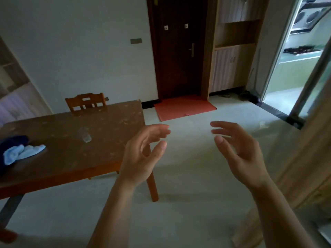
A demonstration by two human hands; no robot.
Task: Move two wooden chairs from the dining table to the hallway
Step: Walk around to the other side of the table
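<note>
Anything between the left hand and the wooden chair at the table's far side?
Head view: the brown wooden dining table spans the gap between the left hand and the orange-brown wooden chair, with a small clear glass on it.

A small clear glass (86,137) stands upright near the middle of the counter (111,140). At its left edge a light blue cloth (21,153) lies against a dark blue garment (10,145). Far across the pale floor (188,176), an orange mat (184,107) lies before a dark door (179,51), with a shelf cabinet (234,47) to its right.
</note>
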